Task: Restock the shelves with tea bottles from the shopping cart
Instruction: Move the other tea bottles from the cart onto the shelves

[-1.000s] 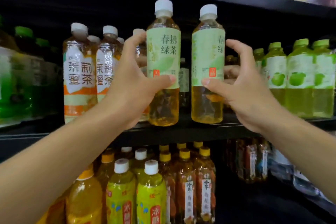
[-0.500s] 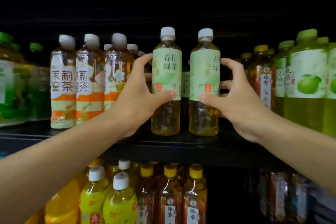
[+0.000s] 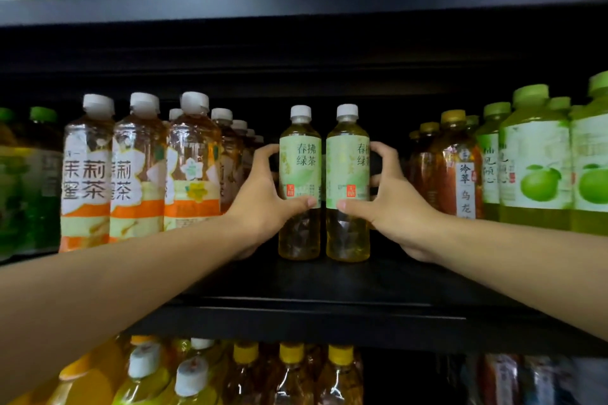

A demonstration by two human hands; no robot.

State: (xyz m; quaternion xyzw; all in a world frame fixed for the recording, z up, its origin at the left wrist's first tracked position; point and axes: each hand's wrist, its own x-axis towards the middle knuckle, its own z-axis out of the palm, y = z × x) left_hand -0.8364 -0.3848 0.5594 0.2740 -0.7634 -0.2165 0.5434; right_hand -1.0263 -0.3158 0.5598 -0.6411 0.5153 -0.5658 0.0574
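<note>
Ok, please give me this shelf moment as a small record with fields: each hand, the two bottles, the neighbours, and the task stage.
left hand: grips the left green tea bottle
right hand: grips the right green tea bottle
bottles: upright, side by side, bottoms on the shelf
left neighbours: orange-label tea bottles
right neighbours: brown tea bottles, then green-apple drink bottles
stage: bottles set down, not yet released
</note>
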